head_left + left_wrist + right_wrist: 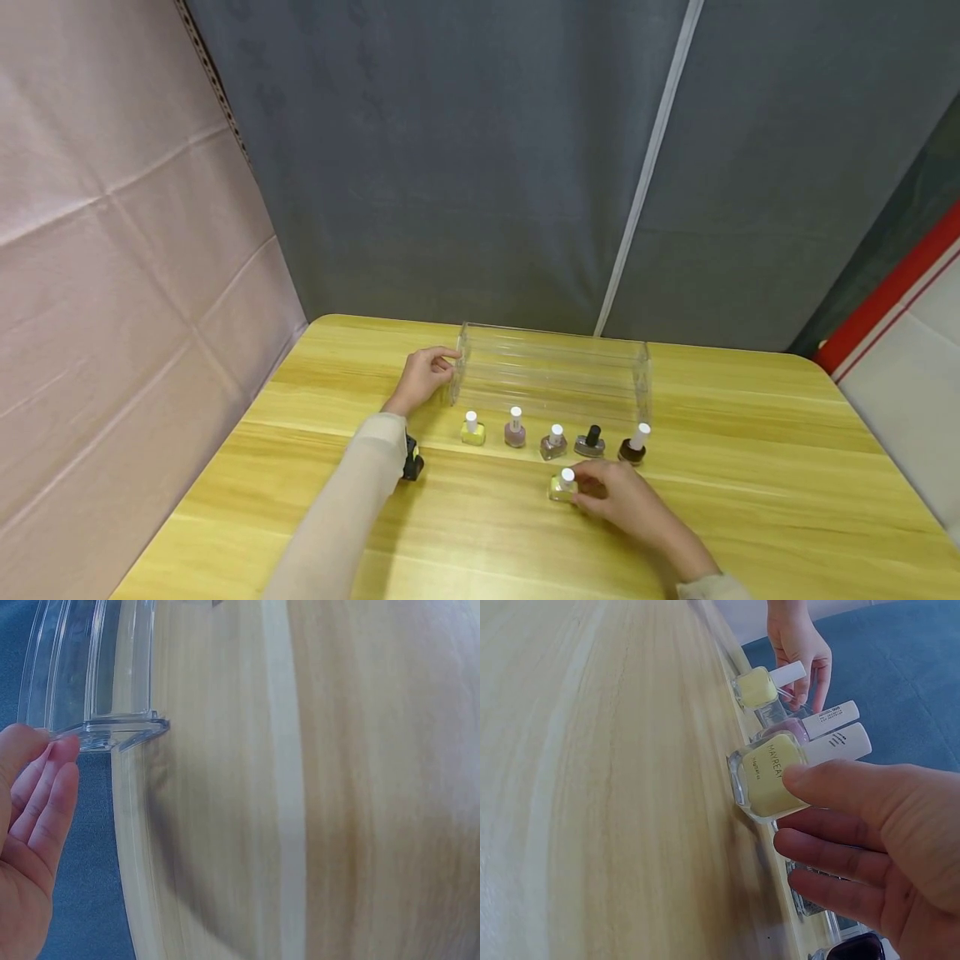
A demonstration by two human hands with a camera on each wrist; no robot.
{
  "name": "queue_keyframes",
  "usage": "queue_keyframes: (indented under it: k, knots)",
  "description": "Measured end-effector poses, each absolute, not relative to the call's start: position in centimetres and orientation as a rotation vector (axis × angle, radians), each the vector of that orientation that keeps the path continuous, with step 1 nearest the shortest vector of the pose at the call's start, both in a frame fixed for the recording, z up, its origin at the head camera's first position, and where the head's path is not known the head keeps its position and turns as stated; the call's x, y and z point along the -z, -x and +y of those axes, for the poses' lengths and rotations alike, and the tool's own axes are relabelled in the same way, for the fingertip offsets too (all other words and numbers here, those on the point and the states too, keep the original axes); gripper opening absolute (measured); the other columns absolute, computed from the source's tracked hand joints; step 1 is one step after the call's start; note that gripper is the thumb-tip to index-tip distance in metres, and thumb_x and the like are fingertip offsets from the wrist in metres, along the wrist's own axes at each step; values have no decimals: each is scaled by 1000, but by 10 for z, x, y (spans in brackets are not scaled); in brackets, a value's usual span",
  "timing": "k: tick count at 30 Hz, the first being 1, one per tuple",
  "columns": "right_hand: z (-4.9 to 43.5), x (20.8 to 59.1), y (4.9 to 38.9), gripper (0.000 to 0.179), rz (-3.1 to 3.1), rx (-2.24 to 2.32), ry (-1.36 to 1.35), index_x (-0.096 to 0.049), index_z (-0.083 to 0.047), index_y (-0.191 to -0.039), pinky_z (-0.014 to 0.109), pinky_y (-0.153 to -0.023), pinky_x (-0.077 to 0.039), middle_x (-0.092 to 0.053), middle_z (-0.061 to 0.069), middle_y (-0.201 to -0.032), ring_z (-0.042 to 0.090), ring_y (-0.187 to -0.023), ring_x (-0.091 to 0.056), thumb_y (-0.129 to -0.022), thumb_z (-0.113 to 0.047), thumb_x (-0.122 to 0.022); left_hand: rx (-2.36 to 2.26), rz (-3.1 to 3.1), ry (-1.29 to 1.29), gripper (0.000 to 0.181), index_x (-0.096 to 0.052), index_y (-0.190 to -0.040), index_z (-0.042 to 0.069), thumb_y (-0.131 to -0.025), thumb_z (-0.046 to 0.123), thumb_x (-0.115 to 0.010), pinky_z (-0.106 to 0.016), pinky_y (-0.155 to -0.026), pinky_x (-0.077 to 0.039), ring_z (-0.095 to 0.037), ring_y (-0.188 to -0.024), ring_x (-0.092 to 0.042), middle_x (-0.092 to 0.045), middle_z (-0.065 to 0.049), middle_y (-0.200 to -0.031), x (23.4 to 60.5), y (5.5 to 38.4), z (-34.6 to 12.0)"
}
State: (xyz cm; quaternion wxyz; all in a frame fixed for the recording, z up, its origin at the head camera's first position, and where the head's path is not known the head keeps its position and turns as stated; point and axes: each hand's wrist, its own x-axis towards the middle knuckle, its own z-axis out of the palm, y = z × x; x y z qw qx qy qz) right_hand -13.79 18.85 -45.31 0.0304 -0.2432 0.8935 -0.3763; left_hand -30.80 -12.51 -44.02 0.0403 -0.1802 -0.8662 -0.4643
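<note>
My right hand [626, 504] pinches a bottle of yellow nail polish [761, 780] with a white cap, thumb on its front. The bottle is upright, in front of a row of nail polish bottles. At the left end of a clear acrylic rack [551, 372], my left hand [422, 379] holds the side panel's edge by thumb and fingertips. Between the rack and my right hand stand another yellow bottle [472, 432], a mauve bottle [514, 435], a brownish-pink bottle [553, 447], a black-capped bottle [589, 447] and a dark bottle [632, 452].
The rack stands near the back edge of the wood-grain table [750, 467]. A dark grey curtain [450, 167] hangs behind it, and a pale pink sheet [112, 208] covers the left side. A black device [413, 460] sits at my left wrist.
</note>
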Motion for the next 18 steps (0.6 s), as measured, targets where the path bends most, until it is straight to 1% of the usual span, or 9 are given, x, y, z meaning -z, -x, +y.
queue_keyframes:
  k: [9,18]
  knots:
    - [186,453,136,23,2801,1119,721,-66,0,-99,24,-68,-52,-66,2,-87,10,-76,-62,-77,-5,-72,1416,-2652,548,26,-68,-110,5,-85,0,-64,-29,-62,-51,-15,-69,-61,-66,-7,-82,442,309,-126]
    - [183,455,135,25,2856,1117,729,-67,0,-100,24,-69,-53,-67,6,-91,13,-77,-64,-76,-3,-72,1439,-2644,545,26,-67,-111,4,-85,-1,-63,-29,-62,-51,-16,-69,-61,-66,-10,-84,443,308,-127]
